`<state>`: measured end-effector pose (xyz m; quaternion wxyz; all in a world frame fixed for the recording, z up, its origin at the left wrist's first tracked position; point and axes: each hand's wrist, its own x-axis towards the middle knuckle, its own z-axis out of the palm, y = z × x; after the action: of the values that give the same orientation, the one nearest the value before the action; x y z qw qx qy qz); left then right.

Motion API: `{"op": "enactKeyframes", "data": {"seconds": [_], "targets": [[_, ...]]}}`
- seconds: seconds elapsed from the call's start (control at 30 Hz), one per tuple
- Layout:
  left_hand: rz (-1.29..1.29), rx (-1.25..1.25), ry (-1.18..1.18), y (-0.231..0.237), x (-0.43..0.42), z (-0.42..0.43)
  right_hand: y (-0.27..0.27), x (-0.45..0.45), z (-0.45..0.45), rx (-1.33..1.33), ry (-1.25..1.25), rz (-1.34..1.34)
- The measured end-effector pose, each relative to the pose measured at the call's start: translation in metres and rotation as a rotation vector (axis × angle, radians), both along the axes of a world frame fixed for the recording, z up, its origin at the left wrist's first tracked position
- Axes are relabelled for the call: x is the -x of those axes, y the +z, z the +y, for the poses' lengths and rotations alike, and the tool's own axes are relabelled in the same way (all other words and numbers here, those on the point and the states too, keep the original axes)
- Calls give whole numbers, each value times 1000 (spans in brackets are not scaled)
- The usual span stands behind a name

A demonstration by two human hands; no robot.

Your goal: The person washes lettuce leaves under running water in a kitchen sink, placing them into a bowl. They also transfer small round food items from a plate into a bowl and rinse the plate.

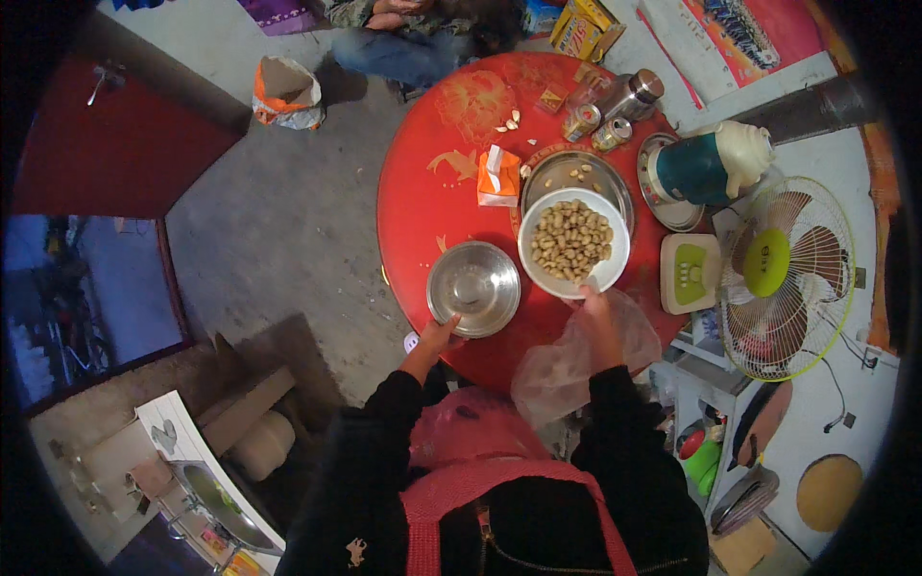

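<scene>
My left hand (435,341) grips the near rim of a steel bowl (497,295) at the front left of the red round table (418,187). No contents show inside that bowl. My right hand (599,317) holds the near rim of a white bowl (614,268), its thumb over the edge. Tan nuts (571,241), apparently peanuts in the shell, fill much of the white bowl. Beyond it, partly covered, lies a round metal tray (536,180) with several loose nuts. A clear plastic bag (551,378) hangs beneath my right forearm.
An orange tissue pack (497,180) stands left of the tray. Two cans (582,121), a steel flask (641,90) and a green thermos jug (695,169) occupy the far right. An electric fan (785,277) is at the right. Across the table sits another person (410,54).
</scene>
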<state>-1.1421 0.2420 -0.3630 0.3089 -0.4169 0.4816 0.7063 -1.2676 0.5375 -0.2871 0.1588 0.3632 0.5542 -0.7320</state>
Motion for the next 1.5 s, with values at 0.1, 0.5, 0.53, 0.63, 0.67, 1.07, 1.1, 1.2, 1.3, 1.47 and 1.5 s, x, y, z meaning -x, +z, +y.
{"op": "enactKeyframes", "data": {"seconds": [0.1, 0.5, 0.53, 0.63, 0.67, 1.07, 1.1, 1.2, 1.3, 1.47, 1.5], "targets": [[29, 30, -65, -11, 0, -3, 4, -22, -12, 60, 120, 68], [358, -500, 1, 130, 6, -76, 51, -44, -87, 147, 643, -45], [296, -486, -41, 136, 5, -83, 56, -44, -89, 111, 787, -10], [194, -339, -46, 135, -17, -84, 77, -38, -111, 127, 908, -28], [173, -301, 3, 138, -26, -81, 61, -37, -110, -81, 1015, 11], [254, -85, 64, 164, -46, -74, 74, -71, -239, -806, 1622, 1202], [245, -67, 78, 163, -43, -73, 72, -68, -240, -803, 1622, 1206], [197, 2, 125, 169, -36, -67, 58, -65, -237, -791, 1507, 1230], [206, 62, 132, 165, -30, -56, 45, -64, -229, -840, 1426, 1269], [260, 181, 129, 153, -29, -37, 19, -66, -215, -975, 1348, 1254], [281, 199, 138, 150, -30, -34, 16, -66, -213, -975, 1340, 1230]]}}
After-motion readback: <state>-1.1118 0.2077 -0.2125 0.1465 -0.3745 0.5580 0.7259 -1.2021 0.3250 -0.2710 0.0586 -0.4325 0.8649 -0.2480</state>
